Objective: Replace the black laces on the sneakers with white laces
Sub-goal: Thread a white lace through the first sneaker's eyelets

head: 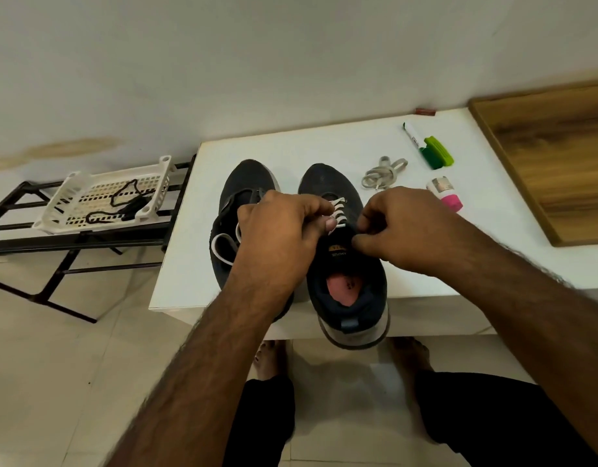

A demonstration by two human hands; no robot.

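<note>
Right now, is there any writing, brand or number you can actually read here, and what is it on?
Tongue label of the right sneaker: an orange patch and a word seen upside down, too blurred to read.
White marker: print too small.
Pink-capped tube: label unreadable.
Nothing else carries text.

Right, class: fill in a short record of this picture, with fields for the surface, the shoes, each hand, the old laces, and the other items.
surface: white table
shoes: two dark sneakers side by side; right sneaker has white lace threaded
left hand: pinches the white lace
right hand: fingers curled at the lace by the tongue
old laces: black laces in white basket on a rack
other items: marker, grey cord
</note>
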